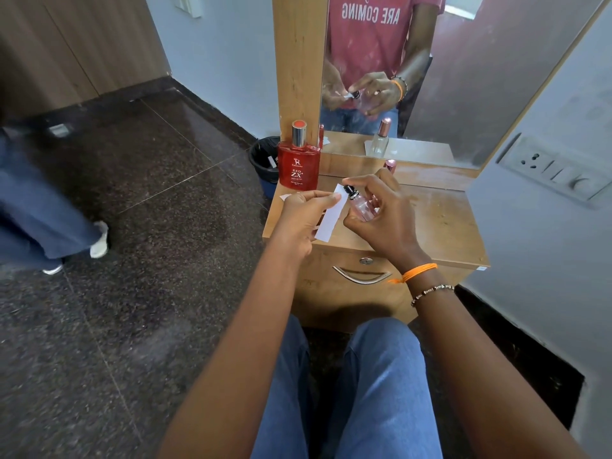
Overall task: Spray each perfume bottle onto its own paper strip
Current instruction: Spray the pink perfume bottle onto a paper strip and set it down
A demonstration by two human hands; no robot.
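The right hand [381, 213] grips a small clear pink glass perfume bottle [362, 208], one finger resting on its black spray top. The bottle tilts, top pointing toward 10 o'clock. The left hand [303, 217] pinches one long white paper strip [331, 215], its long side running from 1 o'clock to 7 o'clock, just beside the nozzle. Both hang over the wooden dresser top [440, 223]. One square red glass perfume bottle [299, 162] stands upright at 11 o'clock.
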